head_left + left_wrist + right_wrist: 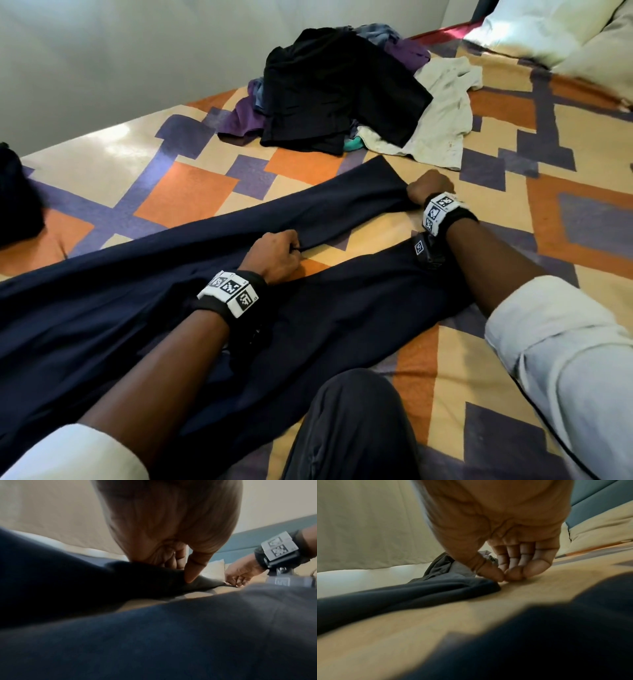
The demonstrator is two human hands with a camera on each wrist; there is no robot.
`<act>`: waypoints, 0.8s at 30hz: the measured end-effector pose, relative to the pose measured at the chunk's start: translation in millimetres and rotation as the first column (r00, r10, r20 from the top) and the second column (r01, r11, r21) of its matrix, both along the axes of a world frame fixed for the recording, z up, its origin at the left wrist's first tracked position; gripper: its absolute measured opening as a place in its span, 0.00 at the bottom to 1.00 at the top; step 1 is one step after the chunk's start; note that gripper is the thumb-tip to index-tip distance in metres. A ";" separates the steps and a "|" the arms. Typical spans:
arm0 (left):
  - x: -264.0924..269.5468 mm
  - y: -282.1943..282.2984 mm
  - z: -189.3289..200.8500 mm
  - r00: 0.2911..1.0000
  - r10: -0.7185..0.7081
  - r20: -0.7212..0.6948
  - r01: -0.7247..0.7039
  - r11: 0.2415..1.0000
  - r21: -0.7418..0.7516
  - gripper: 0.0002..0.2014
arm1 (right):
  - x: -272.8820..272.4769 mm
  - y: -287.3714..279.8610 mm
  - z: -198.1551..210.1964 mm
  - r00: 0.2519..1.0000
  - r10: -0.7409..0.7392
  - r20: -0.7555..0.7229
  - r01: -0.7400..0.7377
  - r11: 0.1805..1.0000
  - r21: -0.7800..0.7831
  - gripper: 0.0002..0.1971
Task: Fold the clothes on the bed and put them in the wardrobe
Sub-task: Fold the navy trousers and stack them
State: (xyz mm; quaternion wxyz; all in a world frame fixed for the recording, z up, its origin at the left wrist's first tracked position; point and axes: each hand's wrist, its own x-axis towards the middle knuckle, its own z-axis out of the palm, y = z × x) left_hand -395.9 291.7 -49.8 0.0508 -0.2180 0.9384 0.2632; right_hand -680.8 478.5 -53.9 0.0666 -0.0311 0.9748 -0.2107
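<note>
Pinching the far leg of the navy trousers (191,260) spread on the bed (582,178), the left hand (274,255) is gripping mid-leg and the right hand (428,188) the hem; next, probably laying it over the near leg.

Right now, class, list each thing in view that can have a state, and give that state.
Trousers: spread flat on the bed, legs apart, unfolded.
Left hand: pinches the far leg's edge.
Right hand: pinches the far leg's hem.
Clothes pile: heaped, unfolded.
Pillow: lying at the bed's head.
</note>
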 end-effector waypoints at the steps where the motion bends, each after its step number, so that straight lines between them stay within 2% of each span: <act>1: -0.6 0.4 -0.5 1.000 0.008 -0.013 -0.008 1.000 0.013 0.06 | -3.5 0.1 -1.3 1.000 0.000 -0.002 0.000 1.000 -0.009 0.16; 3: -1.0 -0.8 -0.2 0.999 0.024 -0.025 -0.023 0.999 0.032 0.06 | -11.5 -7.3 -1.7 0.999 0.011 0.047 -0.006 0.994 -0.107 0.18; 5: -0.7 -0.4 -1.2 1.000 0.012 -0.006 -0.012 1.000 0.021 0.07 | -15.7 -17.8 0.6 0.985 0.069 0.157 -0.034 0.976 -0.216 0.29; 6: -0.6 1.1 -2.0 1.000 0.001 0.007 -0.001 1.000 0.006 0.10 | -17.4 -23.6 -1.2 0.977 0.097 0.190 -0.057 0.977 -0.204 0.35; 7: -0.9 3.7 -3.7 1.000 -0.004 0.015 0.004 1.000 -0.009 0.12 | -16.3 -28.2 -1.4 0.970 0.125 0.207 -0.101 0.987 -0.121 0.39; 9: -2.1 10.0 -4.1 1.000 0.007 0.001 -0.007 1.000 -0.029 0.13 | -20.4 -39.5 -7.3 0.963 0.211 0.169 -0.217 0.976 0.016 0.32; 12: -8.3 12.2 -0.1 0.995 0.062 -0.074 -0.064 0.998 -0.029 0.08 | -22.1 -51.5 1.4 0.958 0.286 0.004 -0.285 0.957 -0.060 0.03; 14: -13.4 9.7 2.1 0.983 0.094 -0.157 -0.098 0.995 -0.018 0.07 | -29.5 -55.4 10.1 0.964 0.228 -0.138 -0.247 0.959 -0.141 0.11; 16: -17.4 10.2 0.5 0.988 0.062 -0.145 -0.064 0.998 -0.013 0.09 | -30.5 -54.0 16.5 0.966 0.188 -0.178 -0.213 0.968 -0.131 0.04; 20: -20.9 18.7 -17.9 0.997 -0.067 0.049 0.070 0.996 -0.063 0.12 | -33.4 -44.5 1.3 0.983 0.183 -0.019 -0.182 0.982 0.042 0.20; 24: -21.4 17.2 -23.0 0.997 -0.061 0.045 0.063 0.997 -0.040 0.12 | -36.1 -39.0 0.4 0.997 0.062 -0.040 -0.065 0.996 -0.060 0.26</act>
